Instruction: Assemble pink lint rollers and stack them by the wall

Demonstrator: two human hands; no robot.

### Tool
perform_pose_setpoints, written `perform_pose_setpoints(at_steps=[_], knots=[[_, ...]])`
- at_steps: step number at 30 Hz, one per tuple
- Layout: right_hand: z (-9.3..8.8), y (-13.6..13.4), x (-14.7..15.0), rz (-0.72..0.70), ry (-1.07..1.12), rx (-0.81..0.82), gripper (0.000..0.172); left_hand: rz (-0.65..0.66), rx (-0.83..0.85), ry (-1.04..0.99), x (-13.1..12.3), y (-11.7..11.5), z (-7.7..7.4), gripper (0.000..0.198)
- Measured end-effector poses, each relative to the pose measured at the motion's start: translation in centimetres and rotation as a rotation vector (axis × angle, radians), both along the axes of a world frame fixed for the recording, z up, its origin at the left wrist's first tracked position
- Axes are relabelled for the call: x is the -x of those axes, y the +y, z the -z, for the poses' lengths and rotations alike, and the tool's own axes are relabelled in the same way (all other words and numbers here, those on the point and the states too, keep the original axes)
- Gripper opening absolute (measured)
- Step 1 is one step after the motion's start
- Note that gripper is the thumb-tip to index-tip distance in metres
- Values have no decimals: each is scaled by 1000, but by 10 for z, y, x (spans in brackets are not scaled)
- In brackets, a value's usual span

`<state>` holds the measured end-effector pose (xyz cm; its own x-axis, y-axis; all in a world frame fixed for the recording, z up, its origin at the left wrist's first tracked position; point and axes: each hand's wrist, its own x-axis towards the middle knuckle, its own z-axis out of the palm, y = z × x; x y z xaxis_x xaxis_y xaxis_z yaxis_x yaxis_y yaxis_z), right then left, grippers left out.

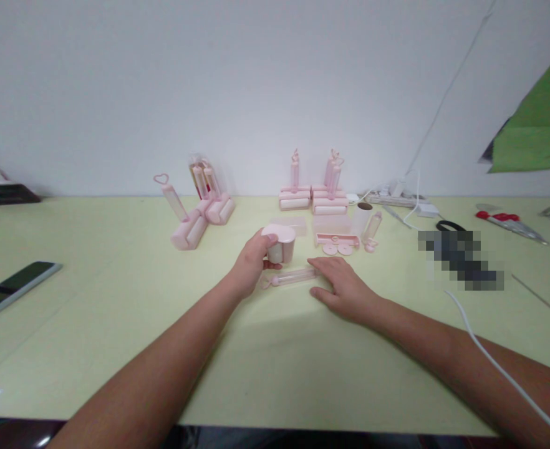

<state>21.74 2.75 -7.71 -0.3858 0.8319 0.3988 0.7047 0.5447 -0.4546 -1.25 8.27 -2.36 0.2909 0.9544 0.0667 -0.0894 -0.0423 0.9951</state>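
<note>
My left hand is closed around a pink lint roller head, held upright with its round pink end cap facing up. A white roll shows at its side. Below it, a clear pink handle with a heart-shaped loop lies on the table. My right hand is open, thumb apart from the fingers, with its fingertips at the right end of this handle. Whether they press on it I cannot tell. Behind the right hand lie a pink roller cover part and round pink end caps.
Several lint rollers with upright handles stand at the back, such as one roller on the left. A white paper roll and a loose handle stand right of centre. A phone, a white cable and scissors lie farther out.
</note>
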Motion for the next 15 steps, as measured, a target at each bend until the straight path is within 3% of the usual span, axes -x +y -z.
perform_pose_setpoints(at_steps=[4,8,12,15], knots=[[-2,0,1,5,-9,43,40,51,119,-88,-5,-3,1,55],[-4,2,0,34,311,142,19,128,189,-188,-6,-3,-2,56],[0,6,0,78,801,313,24,224,249,-265,-7,-2,0,56],[2,9,0,143,1009,314,30,255,299,-283,-10,-2,5,55]])
